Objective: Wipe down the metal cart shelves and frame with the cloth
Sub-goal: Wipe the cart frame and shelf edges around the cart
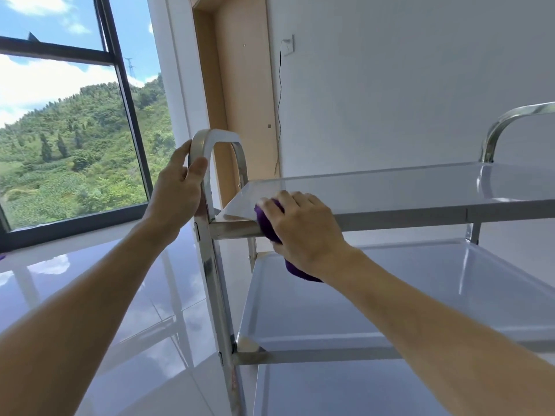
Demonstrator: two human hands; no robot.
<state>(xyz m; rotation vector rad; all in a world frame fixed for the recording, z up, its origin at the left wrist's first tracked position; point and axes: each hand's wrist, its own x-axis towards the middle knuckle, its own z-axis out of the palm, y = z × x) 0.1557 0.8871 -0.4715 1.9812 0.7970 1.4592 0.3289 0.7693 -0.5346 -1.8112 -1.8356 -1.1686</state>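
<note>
- Gripping the near upright of the cart's looped end handle (210,139), the left hand (177,187) is curled closed around the metal bar, thumb on the side facing the camera and fingers wrapped behind it.
- The right hand (303,226) lies palm down with fingers bent and slightly spread, pressing one purple cloth (268,225) against the front edge of the top shelf (390,187), close to that shelf's near left corner.
- The cloth is bunched under the palm; part of it shows past the fingertips on the shelf rim and another part hangs below the wrist, in front of the middle shelf (360,298).
- One metal cart (219,280) is in view, with three flat shelves visible: top, middle and the bottom shelf (330,391), which is cut off by the lower edge of the view.
- Two looped handles rise from the top shelf: the one being held at its left end, and a second handle (504,124) at the far right end.
- Two bare forearms reach in from the bottom corners of the view.
- Beyond the cart are a white wall, one wooden door (243,94) and a large window (69,115) on the left; the tiled floor (120,295) is glossy.
</note>
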